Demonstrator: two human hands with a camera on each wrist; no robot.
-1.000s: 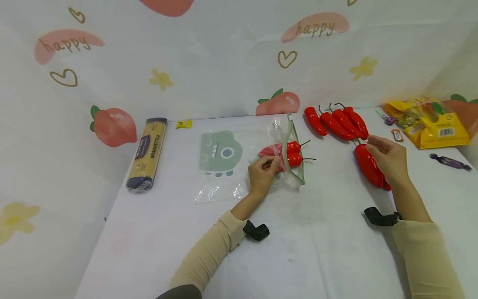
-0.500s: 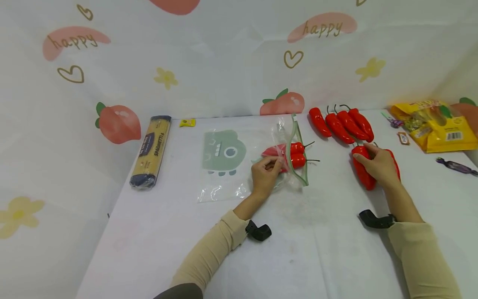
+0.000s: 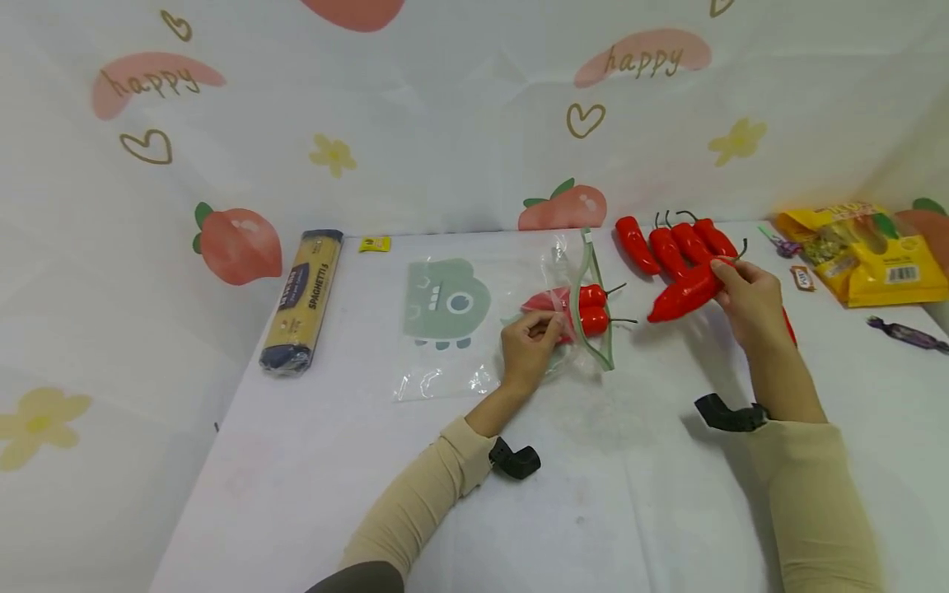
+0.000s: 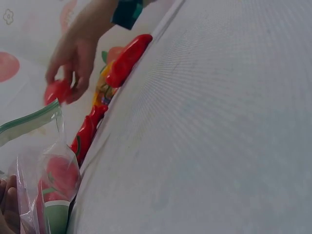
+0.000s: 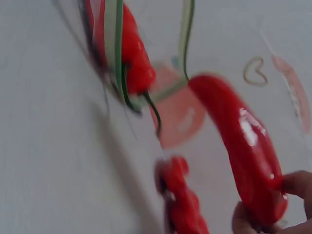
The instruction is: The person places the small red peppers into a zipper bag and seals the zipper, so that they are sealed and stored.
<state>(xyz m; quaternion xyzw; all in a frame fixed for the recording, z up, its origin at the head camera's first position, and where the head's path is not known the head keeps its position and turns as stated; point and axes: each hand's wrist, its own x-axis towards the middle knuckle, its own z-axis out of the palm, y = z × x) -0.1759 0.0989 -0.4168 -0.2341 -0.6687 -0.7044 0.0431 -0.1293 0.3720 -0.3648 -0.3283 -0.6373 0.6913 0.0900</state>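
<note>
Glossy pepper (image 3: 685, 294) raised near a clear bag (image 3: 445, 305)

My right hand (image 3: 752, 303) pinches the red pepper by its stemmed end, tip pointing left and nearer. My left hand (image 3: 526, 352) pinches the cartoon-printed bag, its green-edged mouth gaping right; two red peppers (image 3: 594, 321) lie inside, stems poking out.

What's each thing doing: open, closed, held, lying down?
Zip bag: mouth open, lying down
Two bagged peppers: stems poking out
Lifted pepper: held up
Four back peppers: lying down
Half-hidden pepper: lying down
Spaghetti pack: lying down, looks closed
Yellow packet: can't tell if open
Purple candy: looks wrapped
Left hand: pinching zip bag
Right hand: holding lifted pepper
</note>
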